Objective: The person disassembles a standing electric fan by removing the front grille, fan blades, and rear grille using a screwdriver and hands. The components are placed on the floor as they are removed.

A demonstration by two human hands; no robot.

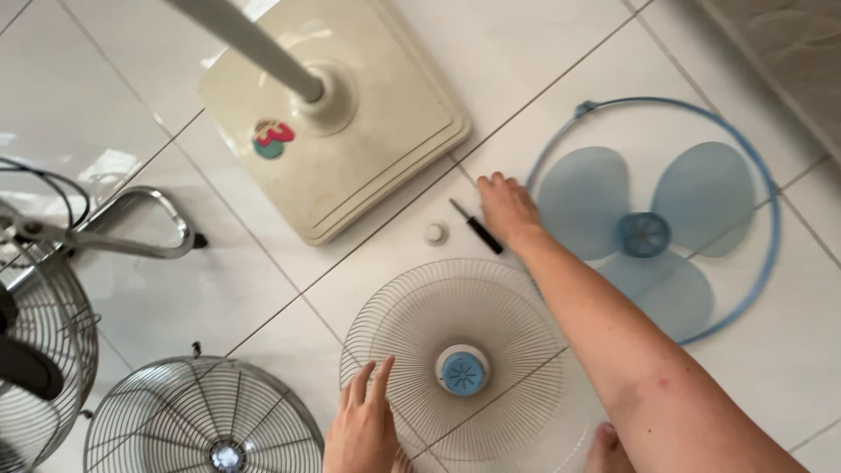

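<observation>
Closest to me, my left hand lies flat and open on the near rim of the white wire fan guard, fingers together and pointing away from me, gripping nothing. That guard lies flat on the tiled floor right in front of me, with a round blue cap at its middle. My right arm crosses over the guard's right side, and my right hand reaches out beyond it, palm down and fingers loosely spread on the floor, holding nothing. It rests just beside a small screwdriver with a black handle, which lies on the tile at the hand's left edge; whether the thumb touches it I cannot tell. A small white knob sits on the floor near the screwdriver, a little further left.

Right of that hand lies a blue fan blade with three pale wings, inside a thin blue ring that rests flat on the floor. Beyond both hands stands the cream square base of a fan stand, its pole rising toward me. At the left are two metal fans with grey wire cages.
</observation>
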